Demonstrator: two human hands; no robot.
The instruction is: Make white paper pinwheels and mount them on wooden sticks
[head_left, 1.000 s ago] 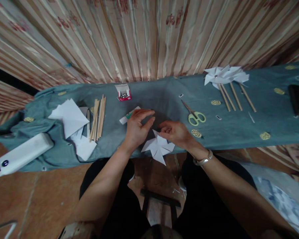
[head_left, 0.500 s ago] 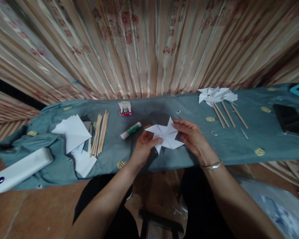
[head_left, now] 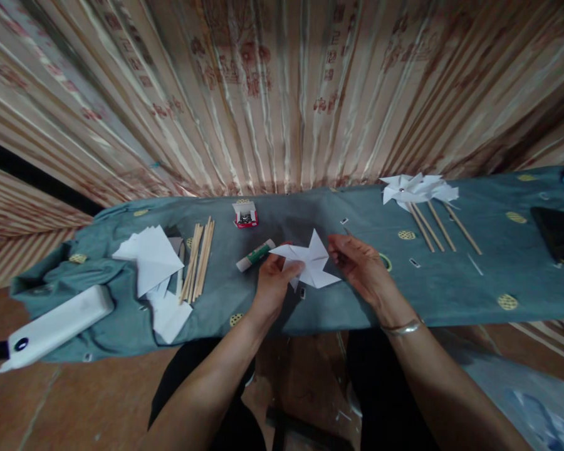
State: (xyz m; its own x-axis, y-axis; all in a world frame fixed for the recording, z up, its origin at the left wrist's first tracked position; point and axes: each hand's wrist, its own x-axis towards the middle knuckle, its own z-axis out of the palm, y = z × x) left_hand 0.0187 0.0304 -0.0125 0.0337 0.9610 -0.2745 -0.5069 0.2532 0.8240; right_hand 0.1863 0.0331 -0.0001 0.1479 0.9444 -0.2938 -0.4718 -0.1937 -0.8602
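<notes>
My left hand (head_left: 273,283) pinches a white paper pinwheel (head_left: 314,269) by its left side, thumb on top near the centre. Its pointed blades spread to the right, just above the cloth. My right hand (head_left: 360,266) is just right of the pinwheel, apart from it, with thumb and fingertips drawn together. Whether something small sits between those fingertips cannot be made out. A green and white glue stick (head_left: 255,255) lies beside my left hand. Behind it stands an open red and white box (head_left: 245,215) of small shiny metal pieces.
Wooden sticks (head_left: 198,260) and white paper pieces (head_left: 156,260) lie left, near a white device (head_left: 61,326). At the back right are pinwheels on sticks (head_left: 418,190); a dark phone (head_left: 560,235) lies further right. A curtain (head_left: 286,94) hangs behind the cloth-covered table (head_left: 451,288).
My right hand has let go of the pinwheel's right side and drawn its fingers together. My left hand still holds the paper. The whole view has shifted slightly.
</notes>
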